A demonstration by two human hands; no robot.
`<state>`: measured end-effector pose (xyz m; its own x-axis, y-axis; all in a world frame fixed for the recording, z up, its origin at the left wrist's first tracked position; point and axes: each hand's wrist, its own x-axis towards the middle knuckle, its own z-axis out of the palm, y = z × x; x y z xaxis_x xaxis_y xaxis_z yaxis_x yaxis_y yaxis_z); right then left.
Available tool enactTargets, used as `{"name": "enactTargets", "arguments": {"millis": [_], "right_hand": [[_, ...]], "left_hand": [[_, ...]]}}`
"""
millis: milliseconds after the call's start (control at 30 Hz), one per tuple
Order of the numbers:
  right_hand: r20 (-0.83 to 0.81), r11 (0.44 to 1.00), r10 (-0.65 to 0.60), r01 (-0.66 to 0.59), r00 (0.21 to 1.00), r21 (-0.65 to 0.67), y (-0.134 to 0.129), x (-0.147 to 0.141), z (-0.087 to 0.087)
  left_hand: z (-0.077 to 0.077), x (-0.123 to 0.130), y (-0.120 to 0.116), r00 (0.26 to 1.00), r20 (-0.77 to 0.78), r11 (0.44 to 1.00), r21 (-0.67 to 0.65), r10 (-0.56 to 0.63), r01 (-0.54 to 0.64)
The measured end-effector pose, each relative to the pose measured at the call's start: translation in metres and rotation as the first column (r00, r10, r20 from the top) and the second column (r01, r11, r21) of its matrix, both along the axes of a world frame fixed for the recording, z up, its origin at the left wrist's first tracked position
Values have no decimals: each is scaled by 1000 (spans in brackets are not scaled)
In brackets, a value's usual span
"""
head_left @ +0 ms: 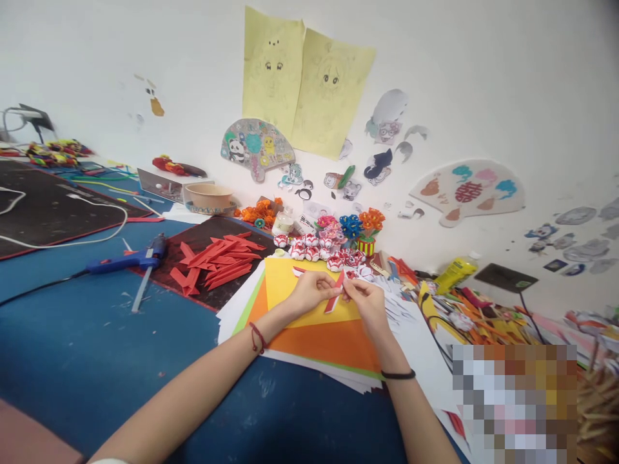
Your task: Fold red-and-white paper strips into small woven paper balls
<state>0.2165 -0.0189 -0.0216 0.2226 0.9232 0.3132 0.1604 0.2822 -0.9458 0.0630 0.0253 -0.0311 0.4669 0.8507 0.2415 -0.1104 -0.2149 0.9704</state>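
Over a stack of coloured paper sheets (319, 345), a folded red and white paper strip (334, 303) is held between both hands. My left hand (313, 292), with a red cord bracelet on its wrist, pinches the strip from the left. From the right, the fingertips of my right hand (365, 299) close on the same strip near its upper end. Another red and white strip (300, 271) lies on the yellow sheet behind my left hand. Red folded paper strips (222, 258) form a pile on a black mat at the left.
A blue glue gun (130, 260) lies on the blue table left of the pile. Red and white paper balls (312, 248) and paper flowers stand behind the sheets. At the right are a yellow bottle (456, 272) and coloured paper scraps (503, 316).
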Motion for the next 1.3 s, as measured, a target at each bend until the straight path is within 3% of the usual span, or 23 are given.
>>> {"name": "enactTargets", "arguments": {"millis": [167, 400, 533, 667, 833, 1033, 1167, 1233, 1300], "right_hand": [[-49, 999, -35, 36, 998, 20, 1, 0, -3], [0, 997, 24, -24, 1000, 79, -2, 4, 3], [62, 996, 74, -77, 995, 43, -1, 3, 4], [0, 999, 39, -39, 999, -2, -1, 2, 2], [-83, 998, -36, 39, 996, 41, -2, 4, 3], [13, 992, 110, -109, 994, -57, -3, 10, 7], [-47, 993, -113, 114, 993, 23, -2, 36, 11], [-135, 937, -312, 328, 940, 119, -2, 52, 14], [-180, 867, -446, 473, 877, 156, -2, 67, 15]], "left_hand": [[6, 0, -7, 999, -8, 997, 62, 46, -46], [-1, 7, -11, 987, 154, 995, -81, -48, 61], [-3, 5, -4, 999, 45, 999, 37, -3, 1], [-1, 4, -5, 996, -74, 986, 164, 47, -35], [0, 5, -11, 981, -171, 981, 154, -89, 116], [-2, 7, -10, 980, -149, 981, 123, -131, 150], [-3, 14, -10, 966, -217, 975, 138, -143, 175], [-4, 19, -6, 930, -365, 952, 270, -40, 147], [-4, 26, -1, 860, -497, 886, 442, 113, 139]]}}
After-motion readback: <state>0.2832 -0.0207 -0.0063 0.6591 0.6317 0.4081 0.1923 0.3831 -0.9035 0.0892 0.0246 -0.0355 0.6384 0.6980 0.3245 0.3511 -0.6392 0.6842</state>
